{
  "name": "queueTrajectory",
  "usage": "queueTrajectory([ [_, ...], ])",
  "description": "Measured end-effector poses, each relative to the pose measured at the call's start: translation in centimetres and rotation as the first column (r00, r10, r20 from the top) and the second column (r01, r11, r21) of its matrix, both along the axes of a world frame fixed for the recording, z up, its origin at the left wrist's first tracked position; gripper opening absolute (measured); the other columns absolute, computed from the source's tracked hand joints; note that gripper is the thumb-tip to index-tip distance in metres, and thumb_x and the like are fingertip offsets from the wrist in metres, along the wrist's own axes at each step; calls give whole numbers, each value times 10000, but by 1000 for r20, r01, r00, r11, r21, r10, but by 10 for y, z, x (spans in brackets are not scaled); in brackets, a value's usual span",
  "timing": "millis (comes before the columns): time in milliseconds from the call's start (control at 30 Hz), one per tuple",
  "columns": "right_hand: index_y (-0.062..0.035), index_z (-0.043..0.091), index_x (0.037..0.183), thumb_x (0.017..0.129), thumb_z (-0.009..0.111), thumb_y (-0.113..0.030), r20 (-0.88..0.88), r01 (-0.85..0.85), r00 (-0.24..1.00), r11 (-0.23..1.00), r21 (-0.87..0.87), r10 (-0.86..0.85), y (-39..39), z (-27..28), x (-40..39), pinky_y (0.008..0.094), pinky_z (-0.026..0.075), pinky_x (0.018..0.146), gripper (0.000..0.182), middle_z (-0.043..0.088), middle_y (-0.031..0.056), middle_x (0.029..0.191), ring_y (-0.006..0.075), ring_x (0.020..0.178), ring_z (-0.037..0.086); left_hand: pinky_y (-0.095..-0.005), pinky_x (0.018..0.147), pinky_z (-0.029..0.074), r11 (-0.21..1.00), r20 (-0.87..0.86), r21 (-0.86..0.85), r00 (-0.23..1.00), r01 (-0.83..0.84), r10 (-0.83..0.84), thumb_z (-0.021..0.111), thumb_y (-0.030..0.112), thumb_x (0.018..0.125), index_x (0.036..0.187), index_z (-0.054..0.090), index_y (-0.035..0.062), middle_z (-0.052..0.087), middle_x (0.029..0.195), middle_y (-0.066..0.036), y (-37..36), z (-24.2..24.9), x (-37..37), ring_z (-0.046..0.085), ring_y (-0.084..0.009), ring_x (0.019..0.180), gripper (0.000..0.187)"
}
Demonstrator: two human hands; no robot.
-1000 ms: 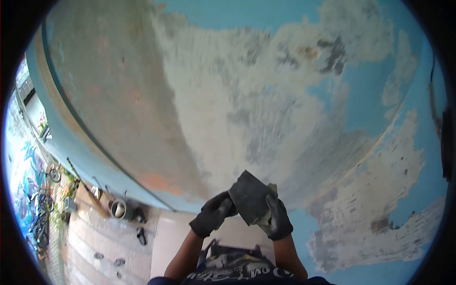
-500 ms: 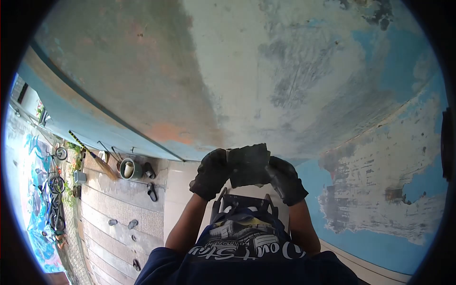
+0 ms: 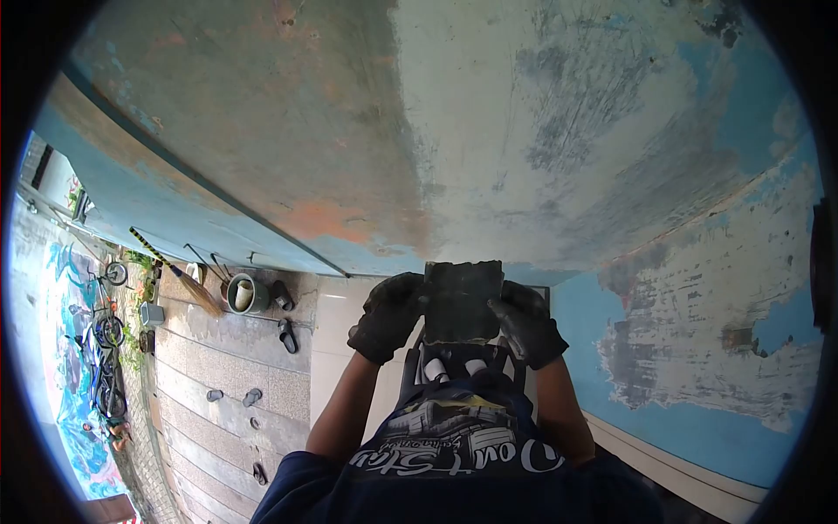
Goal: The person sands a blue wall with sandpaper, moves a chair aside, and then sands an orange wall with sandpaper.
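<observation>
Two gloved hands had one dark, roughly rectangular sheet [image 3: 463, 301] between them, held in front of the wearer's body, just below the patchy wall [image 3: 489, 131] as I saw it. Half a second earlier the sheet had sat slightly askew; now its sides ran nearly straight up and down, and more of its face showed between the gloves. The left hand [image 3: 388, 316] had its fingers closed on one side edge, their tips partly hidden. The right hand [image 3: 530, 325] pinched the opposite edge, thumb on the near face and the other fingers curled out of sight behind, the gap no wider than the thin sheet. Beneath it, two white-covered feet [image 3: 435, 369] had come into clearer view above the printed dark shirt [image 3: 454, 445], beside a dark frame [image 3: 408, 375]. Farther off to the left, a broom [image 3: 196, 293] leaned near a bucket [image 3: 248, 294], and dark sandals [image 3: 287, 335] lay on the paved floor [image 3: 201, 358]. Beyond these stood some bikes [image 3: 109, 367].
</observation>
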State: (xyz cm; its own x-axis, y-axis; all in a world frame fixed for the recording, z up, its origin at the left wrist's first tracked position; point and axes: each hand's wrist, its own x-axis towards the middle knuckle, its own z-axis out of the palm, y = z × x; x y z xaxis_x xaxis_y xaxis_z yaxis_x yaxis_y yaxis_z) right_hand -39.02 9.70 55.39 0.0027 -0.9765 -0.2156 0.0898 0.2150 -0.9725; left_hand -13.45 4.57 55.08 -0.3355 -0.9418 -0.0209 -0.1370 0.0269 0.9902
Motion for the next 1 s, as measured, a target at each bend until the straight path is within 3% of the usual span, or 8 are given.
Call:
queueTrajectory([
  [333,0,677,1134,925,703,-101,-273,-101,958,994,-48,85,17,-18,25,275,526,808,233,716,43,1015,113,920,641,-354,824,511,998,74,-58,997,-31,35,593,90,967,1114,675,27,662,991,-130,20,-8,26,630,-249,920,180],
  [400,0,677,1150,933,707,-122,-100,-18,995,998,66,24,16,-9,32,279,534,826,250,719,51,1028,114,918,645,-357,814,512,994,92,-105,996,-3,13,601,83,955,1115,680,37,658,983,-134,19,-17,32,626,-258,907,184],
  [667,-23,680,1150,925,730,-142,-54,50,998,968,245,-38,17,-8,43,277,538,842,259,721,52,1042,118,946,658,-349,845,528,976,233,-209,972,67,-17,629,25,906,1149,686,42,674,1031,-120,21,-21,45,649,-233,962,250],
  [733,-29,681,1146,924,733,-142,-88,31,996,964,264,-8,15,-7,46,274,536,845,255,721,48,1045,112,951,659,-316,939,530,987,-224,95,969,129,-105,657,-26,912,1256,635,-5,700,1154,-63,22,-22,45,645,-139,1047,346],
  [833,-13,683,1115,938,704,-166,-242,125,966,981,151,-86,16,-11,51,251,529,759,234,716,47,992,114,873,658,-337,998,515,910,-330,304,927,282,-177,652,-44,897,1332,582,-7,680,1235,-79,28,-37,56,637,-158,1103,442],
  [867,-24,668,1170,953,686,-172,-84,40,996,982,185,-25,13,-19,46,254,526,795,263,702,64,1080,128,943,658,-337,998,515,911,-330,304,928,279,-173,652,-44,897,1332,582,-7,680,1235,-79,25,-48,60,637,-158,1103,442],
  [900,-35,654,1225,968,668,-179,78,-49,996,977,210,34,12,-28,41,257,522,830,294,687,81,1168,142,1013,658,-330,969,523,939,-279,267,950,218,-141,656,-27,897,1291,604,-13,697,1185,-80,23,-62,65,646,-159,1073,398],
  [1000,-66,549,1406,1029,589,-297,-66,-193,977,975,107,201,19,-68,17,278,458,949,444,593,65,1373,147,1197,575,-326,847,569,942,-191,335,976,-36,106,672,-14,878,1245,626,-10,716,1100,-72,19,-82,89,667,-157,992,369],
])
